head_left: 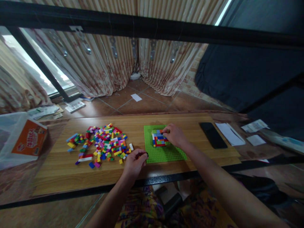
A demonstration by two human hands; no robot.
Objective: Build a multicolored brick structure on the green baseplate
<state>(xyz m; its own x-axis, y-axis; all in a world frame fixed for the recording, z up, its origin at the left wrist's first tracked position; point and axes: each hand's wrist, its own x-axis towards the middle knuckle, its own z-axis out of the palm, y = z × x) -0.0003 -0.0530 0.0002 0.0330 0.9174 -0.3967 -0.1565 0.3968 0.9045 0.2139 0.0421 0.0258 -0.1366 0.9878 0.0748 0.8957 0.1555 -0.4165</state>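
Note:
A green baseplate (175, 155) lies on the wooden table, bearing a low block structure of coloured toy bricks (158, 139) in blue, red, white and yellow. My right hand (175, 134) reaches over the structure's right side, its fingers pinched at the top edge; whatever they hold is hidden. At the plate's lower left corner, my left hand (136, 163) pinches a small black brick (147, 155) between thumb and forefinger. A spread pile of loose bricks (109, 142) in many colours lies to the left of that hand.
A black phone (213, 135) and white paper (230, 134) lie right of the baseplate. Left of the table stands a clear plastic bin (11, 126) with an orange label. A dark metal bar (152, 27) crosses above, and the table's black front edge (166, 178) runs below my forearms.

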